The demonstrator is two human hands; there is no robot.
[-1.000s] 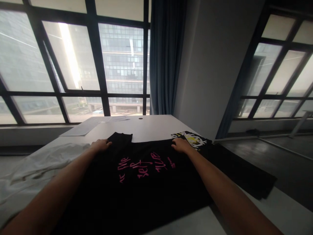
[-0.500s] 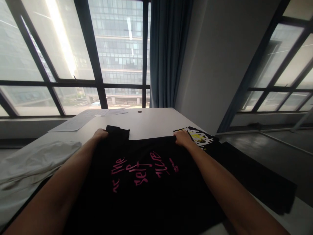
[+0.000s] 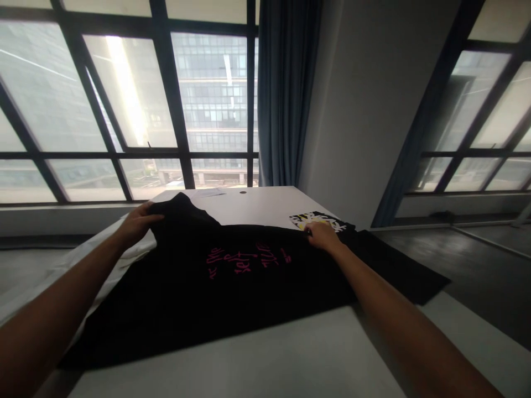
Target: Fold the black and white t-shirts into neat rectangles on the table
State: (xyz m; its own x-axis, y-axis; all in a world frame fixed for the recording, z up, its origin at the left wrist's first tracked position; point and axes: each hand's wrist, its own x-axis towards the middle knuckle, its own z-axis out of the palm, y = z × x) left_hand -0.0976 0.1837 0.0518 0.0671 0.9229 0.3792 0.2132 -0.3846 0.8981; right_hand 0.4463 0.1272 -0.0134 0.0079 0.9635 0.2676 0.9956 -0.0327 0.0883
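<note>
A black T-shirt [image 3: 232, 298] with pink lettering is stretched out between my hands over the white table. My left hand [image 3: 139, 224] grips its far left part, fingers closed on the cloth, and that corner is lifted. At the far right edge of the shirt, my right hand [image 3: 323, 236] is closed on the fabric. Just beyond my right hand lies a black garment with a white and yellow print [image 3: 302, 220]. Black cloth [image 3: 398, 268] extends from there along the table's right side.
The white table [image 3: 257, 204] reaches toward the windows. Paper sheets [image 3: 207, 193] lie near its far edge. Light-coloured cloth [image 3: 112, 265] sits at the left, partly hidden by the shirt. A blue curtain [image 3: 286, 99] hangs beside a wall column behind the table.
The black shirt has moved away from me, and its near hem now shows above the bare table. My left hand has moved left and up with the cloth; the right has shifted slightly right.
</note>
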